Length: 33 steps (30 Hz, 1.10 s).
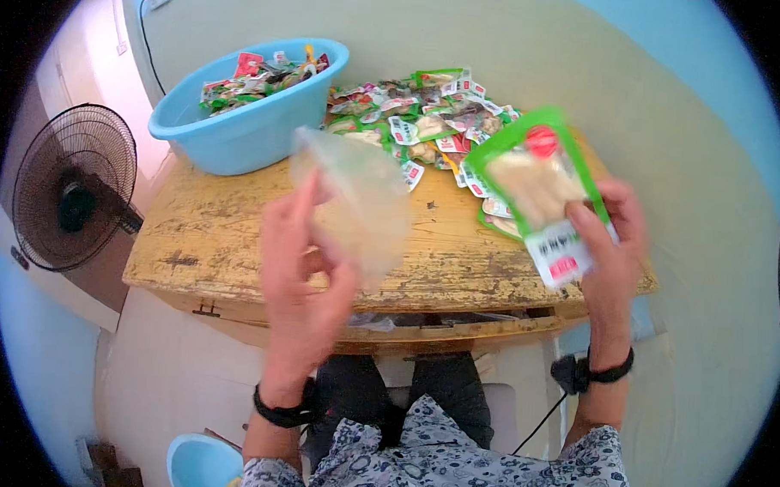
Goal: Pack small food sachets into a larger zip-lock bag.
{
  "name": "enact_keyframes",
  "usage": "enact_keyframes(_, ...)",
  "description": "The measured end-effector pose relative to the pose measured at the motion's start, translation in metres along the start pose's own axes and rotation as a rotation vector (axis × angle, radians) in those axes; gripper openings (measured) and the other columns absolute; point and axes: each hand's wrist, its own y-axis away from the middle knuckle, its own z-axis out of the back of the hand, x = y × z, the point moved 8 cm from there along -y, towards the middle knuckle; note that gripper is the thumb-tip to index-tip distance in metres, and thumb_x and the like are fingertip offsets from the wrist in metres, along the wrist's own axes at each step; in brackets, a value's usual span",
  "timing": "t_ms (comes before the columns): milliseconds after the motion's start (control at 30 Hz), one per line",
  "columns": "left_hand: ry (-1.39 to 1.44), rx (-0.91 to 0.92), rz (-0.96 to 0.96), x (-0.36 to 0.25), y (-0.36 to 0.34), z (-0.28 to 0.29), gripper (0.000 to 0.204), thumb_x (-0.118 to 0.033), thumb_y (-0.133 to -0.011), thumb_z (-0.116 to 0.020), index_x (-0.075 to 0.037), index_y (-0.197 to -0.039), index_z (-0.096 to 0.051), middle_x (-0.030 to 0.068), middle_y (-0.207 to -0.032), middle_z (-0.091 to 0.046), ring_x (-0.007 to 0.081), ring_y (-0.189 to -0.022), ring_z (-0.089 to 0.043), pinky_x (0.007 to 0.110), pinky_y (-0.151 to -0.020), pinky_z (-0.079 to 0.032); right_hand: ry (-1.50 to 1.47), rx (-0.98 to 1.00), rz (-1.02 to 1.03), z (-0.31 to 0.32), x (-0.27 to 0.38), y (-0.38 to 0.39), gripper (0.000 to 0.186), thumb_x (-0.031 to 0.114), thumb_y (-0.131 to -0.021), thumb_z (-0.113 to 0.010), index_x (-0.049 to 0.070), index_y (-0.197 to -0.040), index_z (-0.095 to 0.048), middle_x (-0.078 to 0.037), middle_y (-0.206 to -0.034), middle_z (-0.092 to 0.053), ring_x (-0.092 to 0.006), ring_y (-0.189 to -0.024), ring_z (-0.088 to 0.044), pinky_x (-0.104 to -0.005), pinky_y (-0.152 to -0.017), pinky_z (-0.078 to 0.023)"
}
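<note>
The left hand holds a thin, cloudy plastic bag with bent fingers, up over a scratched yellow wooden table. The right hand pinches a flat, smooth packet with a green edge, near the table's right side. Behind, I see crinkly little packets heaped beside a smooth, rounded blue tub holding more.

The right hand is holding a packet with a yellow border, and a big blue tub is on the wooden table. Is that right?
Not quite: the packet in the right hand has a green border, not yellow. The head view shows it. The big blue tub is indeed on the wooden table.
</note>
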Motion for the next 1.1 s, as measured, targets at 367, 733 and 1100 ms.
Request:
enact_keyframes(367, -0.196, 0.138, -0.251, -0.042, 0.01, -0.062, 0.076, 0.015, -0.073, -0.059, 0.005, -0.146, -0.041, 0.0208, -0.13, -0.048, 0.0305, -0.082, -0.064, 0.034, -0.065, -0.054, 0.498, 0.212, 0.534, -0.051, 0.077, 0.049, 0.021, -0.005, -0.074, -0.072, 0.001, -0.093, -0.065, -0.013, -0.081, -0.063, -0.0288, -0.068, -0.063, -0.0343, -0.058, -0.049)
enact_keyframes(733, -0.491, 0.344, -0.414, -0.054, 0.041, -0.114, 0.074, 0.002, -0.074, -0.064, 0.004, -0.145, -0.043, 0.0211, -0.144, -0.048, 0.0343, -0.109, -0.065, 0.037, -0.077, -0.058, 0.198, 0.276, 0.242, -0.07, 0.003, 0.054, 0.017, 0.006, -0.088, -0.069, 0.001, -0.104, -0.068, -0.014, -0.093, -0.071, -0.0258, -0.079, -0.07, -0.034, -0.069, -0.053)
enact_keyframes(1100, -0.482, 0.542, -0.195, -0.024, 0.066, -0.143, 0.086, 0.003, -0.068, -0.068, 0.006, -0.148, -0.034, 0.0238, -0.148, -0.041, 0.0396, -0.112, -0.062, 0.041, -0.083, -0.057, -0.068, 0.582, -0.285, -0.092, -0.111, 0.073, 0.035, 0.007, -0.095, -0.062, -0.004, -0.128, -0.056, -0.012, -0.119, -0.064, -0.0184, -0.108, -0.061, -0.0336, -0.094, -0.05)
